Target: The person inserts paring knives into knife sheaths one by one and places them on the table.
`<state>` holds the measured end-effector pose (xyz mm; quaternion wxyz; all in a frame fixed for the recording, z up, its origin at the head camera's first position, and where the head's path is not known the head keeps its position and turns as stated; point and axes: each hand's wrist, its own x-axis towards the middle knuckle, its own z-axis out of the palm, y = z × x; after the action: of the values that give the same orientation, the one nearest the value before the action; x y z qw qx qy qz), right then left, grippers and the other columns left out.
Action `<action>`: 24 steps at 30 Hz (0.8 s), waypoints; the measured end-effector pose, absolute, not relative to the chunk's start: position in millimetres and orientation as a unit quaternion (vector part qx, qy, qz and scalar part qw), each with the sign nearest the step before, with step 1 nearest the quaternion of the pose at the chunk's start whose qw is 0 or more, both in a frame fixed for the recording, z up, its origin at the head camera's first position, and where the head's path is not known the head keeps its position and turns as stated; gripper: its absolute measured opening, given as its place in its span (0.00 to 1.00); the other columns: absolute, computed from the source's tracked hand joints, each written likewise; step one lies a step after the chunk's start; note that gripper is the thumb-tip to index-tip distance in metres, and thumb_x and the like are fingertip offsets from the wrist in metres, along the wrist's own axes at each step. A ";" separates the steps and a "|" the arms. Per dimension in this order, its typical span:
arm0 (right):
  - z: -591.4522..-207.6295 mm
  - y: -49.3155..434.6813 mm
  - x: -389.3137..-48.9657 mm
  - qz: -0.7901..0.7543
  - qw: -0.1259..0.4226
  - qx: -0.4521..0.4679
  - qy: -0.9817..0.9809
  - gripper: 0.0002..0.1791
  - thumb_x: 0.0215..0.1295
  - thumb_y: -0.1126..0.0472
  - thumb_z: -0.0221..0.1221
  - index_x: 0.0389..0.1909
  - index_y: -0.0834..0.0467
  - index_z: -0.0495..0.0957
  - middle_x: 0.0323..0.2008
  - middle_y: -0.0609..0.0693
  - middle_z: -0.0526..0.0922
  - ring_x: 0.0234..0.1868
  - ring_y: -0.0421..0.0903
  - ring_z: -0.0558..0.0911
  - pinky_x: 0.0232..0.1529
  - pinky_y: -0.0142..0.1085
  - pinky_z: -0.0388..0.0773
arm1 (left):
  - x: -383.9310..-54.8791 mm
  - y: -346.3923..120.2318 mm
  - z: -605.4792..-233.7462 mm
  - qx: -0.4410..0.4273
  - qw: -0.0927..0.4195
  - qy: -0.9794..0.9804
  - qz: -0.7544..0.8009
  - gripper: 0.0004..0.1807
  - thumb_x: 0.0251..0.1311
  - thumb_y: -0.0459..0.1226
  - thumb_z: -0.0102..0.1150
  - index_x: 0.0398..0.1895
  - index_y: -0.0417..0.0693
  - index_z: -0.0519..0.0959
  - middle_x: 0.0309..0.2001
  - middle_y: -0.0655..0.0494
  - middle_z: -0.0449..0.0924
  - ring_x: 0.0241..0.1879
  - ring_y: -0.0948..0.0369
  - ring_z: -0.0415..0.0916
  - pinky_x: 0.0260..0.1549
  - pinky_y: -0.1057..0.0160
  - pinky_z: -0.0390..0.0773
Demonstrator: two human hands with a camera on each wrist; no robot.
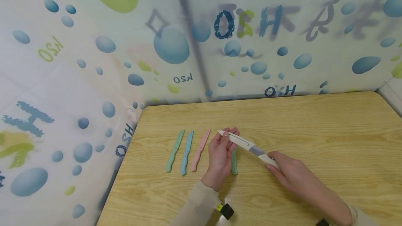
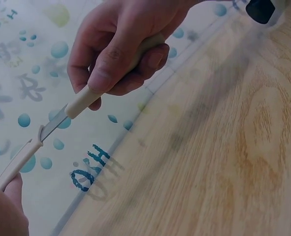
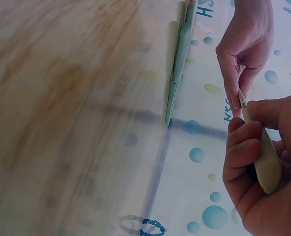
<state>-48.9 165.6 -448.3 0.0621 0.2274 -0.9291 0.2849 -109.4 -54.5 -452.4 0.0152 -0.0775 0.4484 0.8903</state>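
My right hand [image 1: 292, 170] grips the off-white handle [image 1: 270, 161] of a small knife, fingers curled round it. My left hand [image 1: 221, 152] pinches the matching off-white sheath [image 1: 240, 141] between thumb and fingers near its pointed tip. Between handle and sheath a short stretch of metal blade [image 1: 257, 150] shows; the remainder is hidden inside the sheath. In the left wrist view the bare blade [image 2: 53, 122] lies in line with the handle [image 2: 81, 102]. Knife and hands are held above the table. In the right wrist view the handle [image 3: 268, 169] runs along the right palm.
On the wooden table [image 1: 314, 125] a green knife [image 1: 175, 151], a blue knife [image 1: 187, 153] and a pink knife [image 1: 201, 150] lie side by side, left of my hands. Another green knife [image 1: 234, 165] lies partly behind my left hand. A patterned cloth [image 1: 125, 44] encloses the back and left.
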 end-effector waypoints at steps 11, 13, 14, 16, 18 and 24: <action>-449.0 164.9 -49.2 0.286 0.065 0.229 -0.928 0.15 0.69 0.61 0.68 0.52 0.59 0.77 0.34 0.42 0.81 0.28 0.33 0.70 0.23 0.30 0.71 | -108.3 -53.0 -453.7 -0.075 0.026 0.452 0.888 0.13 0.81 0.34 0.46 0.57 0.32 0.73 0.58 0.34 0.81 0.62 0.44 0.79 0.55 0.59 0.82; -448.9 164.7 -49.3 0.286 0.061 0.226 -0.929 0.15 0.69 0.61 0.68 0.52 0.59 0.77 0.34 0.42 0.81 0.28 0.33 0.70 0.24 0.30 0.70 | -108.2 -52.6 -454.3 -0.075 0.028 0.453 0.888 0.14 0.81 0.34 0.46 0.57 0.31 0.73 0.57 0.36 0.82 0.61 0.44 0.79 0.55 0.59 0.82; -448.8 164.6 -49.3 0.286 0.058 0.224 -0.930 0.15 0.69 0.61 0.68 0.52 0.58 0.77 0.34 0.42 0.81 0.28 0.33 0.70 0.24 0.29 0.70 | -108.1 -52.4 -454.8 -0.072 0.029 0.455 0.887 0.14 0.81 0.34 0.46 0.58 0.30 0.72 0.57 0.37 0.82 0.61 0.45 0.80 0.56 0.59 0.82; -448.6 164.5 -49.4 0.288 0.056 0.222 -0.930 0.15 0.70 0.61 0.67 0.53 0.58 0.77 0.34 0.42 0.80 0.27 0.32 0.70 0.23 0.29 0.70 | -107.9 -52.0 -455.6 -0.067 0.030 0.458 0.886 0.15 0.81 0.34 0.46 0.59 0.29 0.71 0.56 0.37 0.83 0.59 0.47 0.81 0.56 0.59 0.82; -448.6 164.3 -49.4 0.290 0.054 0.223 -0.929 0.15 0.70 0.61 0.67 0.53 0.58 0.77 0.33 0.41 0.79 0.27 0.32 0.69 0.23 0.29 0.69 | -107.3 -51.7 -455.9 -0.065 0.031 0.460 0.885 0.16 0.81 0.34 0.46 0.60 0.28 0.71 0.57 0.37 0.82 0.58 0.49 0.82 0.56 0.59 0.82; -448.3 164.1 -49.2 0.297 0.062 0.230 -0.925 0.14 0.70 0.62 0.67 0.52 0.58 0.76 0.30 0.38 0.76 0.25 0.31 0.67 0.23 0.28 0.68 | -104.6 -49.0 -455.4 -0.065 0.034 0.458 0.886 0.17 0.81 0.33 0.46 0.61 0.26 0.70 0.59 0.33 0.80 0.62 0.43 0.78 0.56 0.59 0.82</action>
<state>-49.2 164.1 -448.3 0.0619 0.2301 -0.9245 0.2975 -104.6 -49.0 -455.4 0.0342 -0.0648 0.4580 0.8859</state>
